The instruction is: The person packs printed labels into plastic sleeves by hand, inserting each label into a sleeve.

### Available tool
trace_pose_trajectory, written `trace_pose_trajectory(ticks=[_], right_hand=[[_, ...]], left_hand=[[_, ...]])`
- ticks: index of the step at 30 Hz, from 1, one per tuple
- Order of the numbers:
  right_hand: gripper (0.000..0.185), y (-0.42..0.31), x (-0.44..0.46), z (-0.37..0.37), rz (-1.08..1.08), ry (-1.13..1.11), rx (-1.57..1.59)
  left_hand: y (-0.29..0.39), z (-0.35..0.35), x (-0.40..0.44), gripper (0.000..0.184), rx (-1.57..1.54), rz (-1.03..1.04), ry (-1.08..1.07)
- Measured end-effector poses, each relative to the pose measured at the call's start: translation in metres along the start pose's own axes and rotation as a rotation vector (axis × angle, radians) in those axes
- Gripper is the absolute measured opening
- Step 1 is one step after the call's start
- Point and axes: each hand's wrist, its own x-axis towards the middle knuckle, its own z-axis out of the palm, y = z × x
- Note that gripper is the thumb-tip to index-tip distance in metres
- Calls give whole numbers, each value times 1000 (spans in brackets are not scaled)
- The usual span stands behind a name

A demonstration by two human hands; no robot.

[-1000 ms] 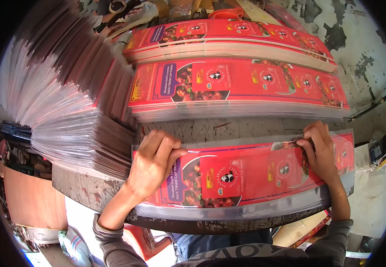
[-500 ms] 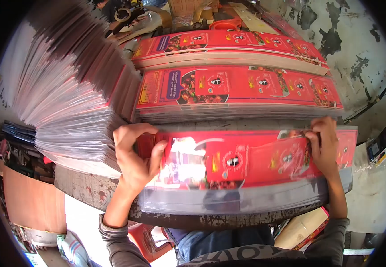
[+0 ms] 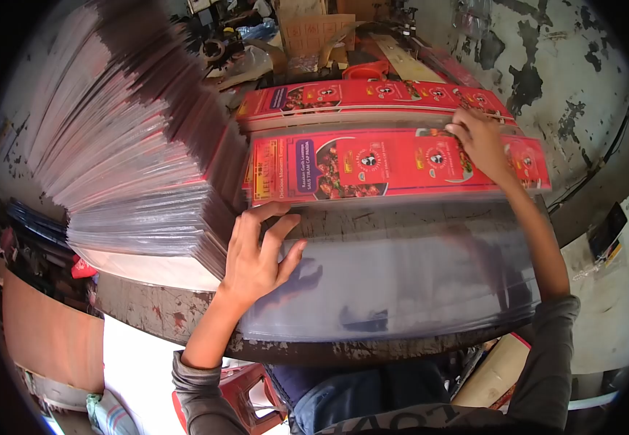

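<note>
My right hand is closed at the far edge of a red printed strip, right of its middle. The strip shows food pictures and round logos and lies across the middle stack. My left hand has its fingers apart, with the fingertips close to the strip's lower left corner. Under and beside that hand lies a stack of clear plastic sheets along the table's front edge. Its glossy top reflects the left hand.
A tall fanned pile of plastic-covered sheets rises at the left, beside my left hand. More red printed strips are stacked behind. An orange-red object and cardboard are farther back. The dark worn table edge curves in front.
The red strip both hands held over the clear sheets is gone from there, uncovering them. My right hand has moved away from me to the middle stack; my left hand's fingers have spread.
</note>
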Motion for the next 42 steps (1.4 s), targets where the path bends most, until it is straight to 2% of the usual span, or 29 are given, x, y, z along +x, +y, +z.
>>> trace_pose_trajectory(ticks=[1,3,4,5,8,10,14,16,17,19,20,22,23,25,29,32,35,37,38,40,41,42], right_hand=[[15,-2,1,10,1,6,2],[15,-5,2,32,63,-7,-218],[15,-7,1,41,-29,127,-250],[15,-7,4,44,-34,118,-242],[14,-8,3,44,28,54,-170],[11,-6,4,42,151,32,116],[14,8,5,25,122,66,143],[28,30,6,12,79,211,-77],[28,44,4,5,82,208,-77],[30,75,-4,-12,268,299,-146],[30,85,-8,-24,266,299,-148],[51,101,-17,-48,621,121,-178],[51,114,-22,-55,617,125,-175],[69,135,-28,-62,694,-157,-174],[73,140,-33,-53,622,-14,-27],[76,129,-31,-54,716,-23,8],[70,127,-26,-50,711,-63,37],[67,103,-16,-34,444,35,-293],[67,85,-12,-27,441,35,-292],[53,46,-3,-11,229,105,-275],[53,38,1,-2,223,109,-270],[47,34,2,11,31,134,-329]], left_hand=[[1,-2,3,39,3,6,-1],[4,-4,6,41,25,-47,-140],[3,-3,3,45,45,-81,-206],[2,-2,4,45,47,-94,-211],[3,3,3,48,100,-152,-384],[3,6,2,50,130,-144,-390],[4,6,5,54,193,-161,-413],[5,7,4,54,191,-153,-411],[5,7,4,54,195,-148,-404],[8,8,4,53,184,-167,-399],[9,8,4,53,175,-188,-392],[11,8,3,51,151,-225,-391],[12,8,3,50,129,-259,-391],[11,7,3,50,135,-259,-366],[9,12,3,51,140,-254,-321],[10,14,2,51,149,-251,-345],[10,12,3,51,153,-247,-368],[10,12,3,50,147,-256,-367],[10,12,3,49,141,-265,-370],[9,12,0,48,135,-263,-362],[8,13,-1,48,125,-257,-356],[8,13,-2,46,122,-254,-354]])
